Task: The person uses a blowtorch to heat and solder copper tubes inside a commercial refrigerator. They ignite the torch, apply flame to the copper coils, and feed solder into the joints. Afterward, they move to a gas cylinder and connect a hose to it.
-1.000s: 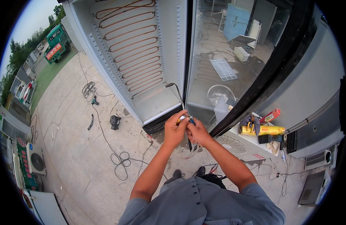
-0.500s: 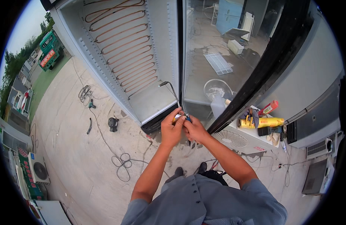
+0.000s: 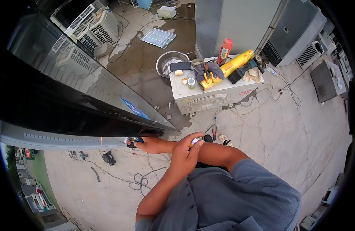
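My left hand point(image 3: 186, 154) is closed round a small yellow-and-white item point(image 3: 194, 142), which pokes out by the thumb; its kind is unclear. My right arm passes beyond it to the left. At the end of that arm, my right hand point(image 3: 150, 145) grips the blue-and-black handle of a gas torch point(image 3: 132, 141), just below the edge of a black-framed glass door point(image 3: 108, 111). The torch's bent neck does not show clearly. Beside it runs the pale inner wall of the fridge cabinet point(image 3: 62, 138), seen nearly edge-on.
An outdoor air-conditioner unit point(image 3: 208, 102) ahead carries a yellow cylinder point(image 3: 239, 65), a red can point(image 3: 225, 50), a cordless tool point(image 3: 239, 73) and a small jar point(image 3: 191, 83). Behind it stands a metal basin point(image 3: 162, 63). Pliers point(image 3: 214, 131) and cables point(image 3: 141, 181) lie on the concrete.
My view has swung right, so the cabinet's copper coil is out of sight. My hands, earlier together, are apart; the right one with the torch has gone left past the other.
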The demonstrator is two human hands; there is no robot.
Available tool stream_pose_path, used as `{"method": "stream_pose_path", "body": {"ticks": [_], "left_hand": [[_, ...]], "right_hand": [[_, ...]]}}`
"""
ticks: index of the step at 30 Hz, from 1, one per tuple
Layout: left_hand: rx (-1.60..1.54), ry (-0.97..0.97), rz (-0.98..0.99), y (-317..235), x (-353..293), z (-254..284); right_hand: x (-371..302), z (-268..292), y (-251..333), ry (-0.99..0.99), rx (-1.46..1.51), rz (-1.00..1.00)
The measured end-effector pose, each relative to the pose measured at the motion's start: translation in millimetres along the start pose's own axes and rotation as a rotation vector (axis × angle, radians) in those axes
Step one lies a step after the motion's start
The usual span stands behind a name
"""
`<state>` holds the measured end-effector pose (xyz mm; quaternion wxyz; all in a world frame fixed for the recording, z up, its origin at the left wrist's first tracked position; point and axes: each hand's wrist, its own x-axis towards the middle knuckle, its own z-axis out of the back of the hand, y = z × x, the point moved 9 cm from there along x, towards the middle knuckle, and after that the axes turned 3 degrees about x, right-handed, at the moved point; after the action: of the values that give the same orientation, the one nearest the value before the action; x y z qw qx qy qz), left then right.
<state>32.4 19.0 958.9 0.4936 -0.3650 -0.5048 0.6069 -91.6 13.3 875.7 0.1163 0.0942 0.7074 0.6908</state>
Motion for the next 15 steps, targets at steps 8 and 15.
{"method": "stream_pose_path", "body": {"ticks": [8,15], "left_hand": [[0.038,0.098,0.481,149,152,-103],[0.358,-0.489,0.395,284,288,-149]], "right_hand": [[-12,1,-56,-0.015,0.076,0.096],[-21,9,-65,0.124,0.165,0.112]]}}
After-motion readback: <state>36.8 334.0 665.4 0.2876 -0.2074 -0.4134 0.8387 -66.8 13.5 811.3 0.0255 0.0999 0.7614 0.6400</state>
